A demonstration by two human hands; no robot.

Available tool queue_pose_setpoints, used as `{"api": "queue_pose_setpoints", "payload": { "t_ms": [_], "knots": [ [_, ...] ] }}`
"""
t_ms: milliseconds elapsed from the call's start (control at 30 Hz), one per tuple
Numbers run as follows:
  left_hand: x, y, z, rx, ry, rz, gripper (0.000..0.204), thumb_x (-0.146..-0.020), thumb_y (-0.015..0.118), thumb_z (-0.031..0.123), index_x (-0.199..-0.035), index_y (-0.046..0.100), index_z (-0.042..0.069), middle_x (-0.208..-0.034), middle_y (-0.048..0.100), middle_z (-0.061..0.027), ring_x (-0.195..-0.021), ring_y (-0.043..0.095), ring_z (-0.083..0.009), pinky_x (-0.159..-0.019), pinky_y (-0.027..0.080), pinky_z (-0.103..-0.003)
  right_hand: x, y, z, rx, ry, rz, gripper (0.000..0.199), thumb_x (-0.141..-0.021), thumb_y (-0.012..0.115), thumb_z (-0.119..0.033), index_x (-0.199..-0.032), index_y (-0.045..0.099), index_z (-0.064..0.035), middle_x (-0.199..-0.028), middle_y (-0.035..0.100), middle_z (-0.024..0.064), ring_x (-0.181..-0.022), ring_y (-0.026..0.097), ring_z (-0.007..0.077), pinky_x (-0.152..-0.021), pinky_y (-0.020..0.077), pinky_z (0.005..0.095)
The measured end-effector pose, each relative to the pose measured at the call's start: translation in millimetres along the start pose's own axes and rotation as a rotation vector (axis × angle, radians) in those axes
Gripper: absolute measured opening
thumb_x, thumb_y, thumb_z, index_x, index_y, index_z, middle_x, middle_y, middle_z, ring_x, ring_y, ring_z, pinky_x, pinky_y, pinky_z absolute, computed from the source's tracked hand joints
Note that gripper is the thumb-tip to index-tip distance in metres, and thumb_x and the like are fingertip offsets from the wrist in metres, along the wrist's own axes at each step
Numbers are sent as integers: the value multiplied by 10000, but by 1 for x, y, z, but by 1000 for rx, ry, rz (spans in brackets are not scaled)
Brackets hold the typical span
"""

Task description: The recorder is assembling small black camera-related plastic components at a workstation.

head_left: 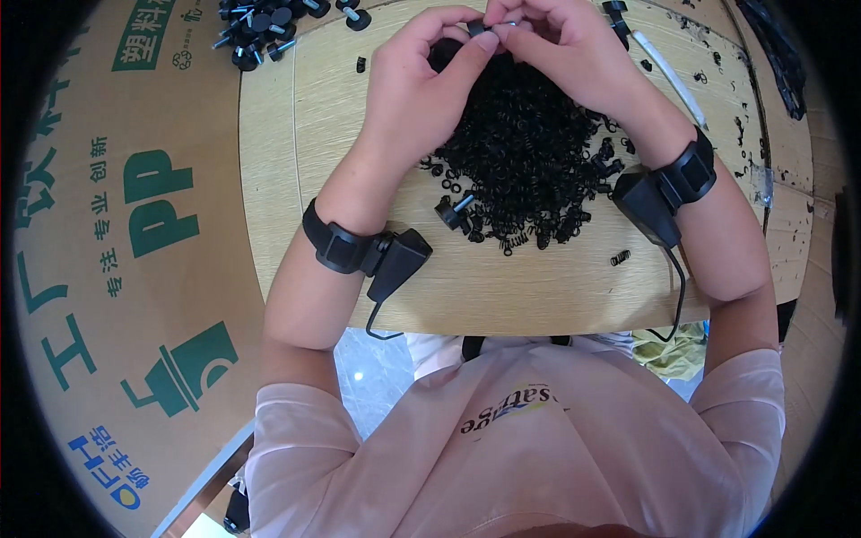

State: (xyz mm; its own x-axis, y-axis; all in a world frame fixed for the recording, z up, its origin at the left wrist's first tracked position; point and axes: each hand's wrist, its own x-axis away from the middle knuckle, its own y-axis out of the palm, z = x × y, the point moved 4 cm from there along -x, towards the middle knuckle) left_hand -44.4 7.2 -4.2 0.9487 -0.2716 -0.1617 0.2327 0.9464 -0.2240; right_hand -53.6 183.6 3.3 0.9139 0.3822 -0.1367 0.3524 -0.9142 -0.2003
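Pinching a small black part, left hand, right hand (above spring pile)

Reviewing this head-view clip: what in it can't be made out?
- Small black part pinched between left hand and right hand: fingers cover most of it; shape unclear.
- Pile of black springs: its top hidden under both hands; single coils too small to separate.
- Heap of black knobbed parts: cut off by the top edge.
- Dark strip at right: blurred and bent near the fisheye rim.
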Motion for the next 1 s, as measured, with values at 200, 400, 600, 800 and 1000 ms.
{"api": "queue_pose_setpoints", "payload": {
  "t_ms": [200,400,600,800,1000],
  "knots": [
    [0,-4,1,34,10,41,286,-996,688,157,-1245,660,18,-972,704,-26,-795,619,-57,-596,478,-205,1,0,0,-103,12,-2,170,-969,625,6,-1134,650,-31,-893,627,-51,-776,547,10,-685,454,170],
    [1,-4,1,73,27,66,303,-994,702,202,-1233,666,20,-931,692,-14,-790,605,-51,-594,475,-202,1,3,2,-220,8,-38,196,-969,623,18,-1159,638,-23,-951,675,-19,-844,602,17,-713,470,171],
    [1,-5,3,76,37,69,285,-1009,681,228,-1192,668,10,-899,682,-34,-725,585,-50,-583,467,-207,3,2,1,-175,16,8,212,-961,628,18,-1170,629,-18,-963,685,-10,-849,615,26,-732,486,178],
    [0,-5,4,97,65,80,278,-1017,668,228,-1180,665,3,-889,682,-54,-693,576,-53,-571,458,-206,3,2,-3,-171,8,0,205,-960,629,16,-1163,630,-14,-952,694,-10,-852,628,31,-732,494,184],
    [1,-6,5,74,57,71,247,-1002,683,194,-1160,667,6,-912,690,-55,-695,578,-55,-569,460,-205,4,1,-4,-100,-12,-2,158,-955,635,16,-1108,657,-17,-911,686,-27,-787,592,12,-674,461,173]
  ]
}}
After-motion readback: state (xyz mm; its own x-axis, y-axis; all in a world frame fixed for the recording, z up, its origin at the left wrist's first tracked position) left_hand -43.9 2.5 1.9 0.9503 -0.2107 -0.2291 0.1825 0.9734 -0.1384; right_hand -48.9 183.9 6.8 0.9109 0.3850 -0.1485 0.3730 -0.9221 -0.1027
